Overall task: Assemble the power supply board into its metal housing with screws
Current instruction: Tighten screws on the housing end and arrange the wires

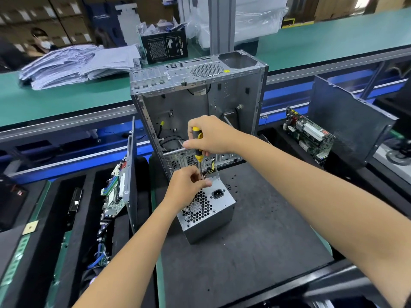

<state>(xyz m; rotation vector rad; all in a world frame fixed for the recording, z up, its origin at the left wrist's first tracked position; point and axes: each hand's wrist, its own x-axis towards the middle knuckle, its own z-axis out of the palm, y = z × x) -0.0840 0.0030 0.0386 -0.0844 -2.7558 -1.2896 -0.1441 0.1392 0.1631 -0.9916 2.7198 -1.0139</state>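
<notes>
A grey metal power supply housing stands on the black mat, its honeycomb fan grille and power socket facing me. My right hand grips the yellow-and-black handle of a screwdriver held upright over the housing's top edge. My left hand rests on the housing's top corner and pinches the screwdriver's shaft near its tip. The tip and any screw under it are hidden by my fingers. Yellow and black wires come out behind the housing.
An open computer case stands just behind the housing. Loose black screws lie scattered on the mat. Circuit boards sit in racks at the left and right. A green conveyor with stacked bags runs along the back.
</notes>
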